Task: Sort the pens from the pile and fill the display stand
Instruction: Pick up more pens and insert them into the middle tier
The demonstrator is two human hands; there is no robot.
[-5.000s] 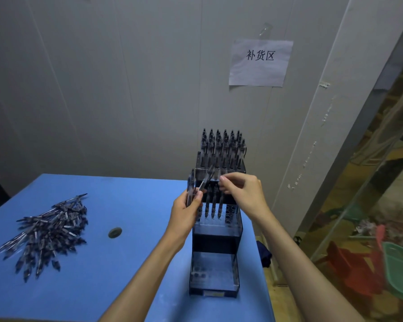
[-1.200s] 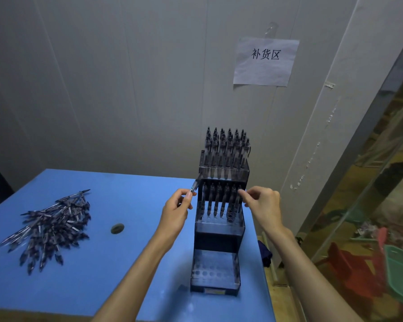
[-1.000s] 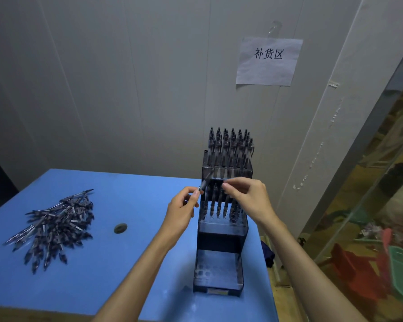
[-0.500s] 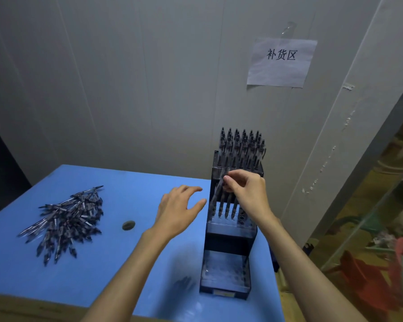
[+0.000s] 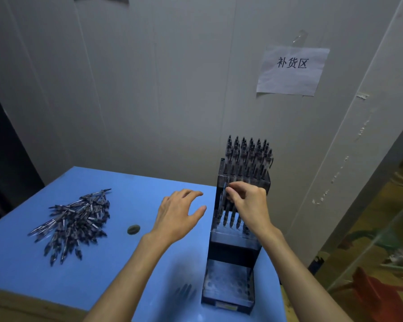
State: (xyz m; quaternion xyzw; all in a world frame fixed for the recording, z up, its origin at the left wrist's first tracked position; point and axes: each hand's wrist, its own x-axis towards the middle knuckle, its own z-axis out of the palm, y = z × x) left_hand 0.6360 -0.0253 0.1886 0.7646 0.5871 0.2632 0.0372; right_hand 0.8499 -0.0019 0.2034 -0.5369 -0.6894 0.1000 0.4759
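Note:
A tiered dark display stand point(image 5: 230, 288) stands at the right edge of the blue table point(image 5: 116, 270). Its top tier is packed with upright pens point(image 5: 248, 156); the middle tier holds several pens; the bottom tier shows only bare holes. My right hand point(image 5: 249, 203) pinches a pen point(image 5: 223, 196) at the left side of the middle tier, upright among the others. My left hand point(image 5: 177, 212) hovers open, fingers spread, just left of the stand and holds nothing. A pile of dark pens point(image 5: 75, 221) lies on the table's left part.
A small round hole point(image 5: 133, 229) sits in the tabletop between pile and stand. A paper sign point(image 5: 291, 70) hangs on the grey wall behind. Right of the table the floor drops away, with red point(image 5: 370, 293) items below.
My left hand passed its last pen to my right hand and opened, drawing away to the left. My right hand carried that pen to the middle tier's left side. The camera shifted left.

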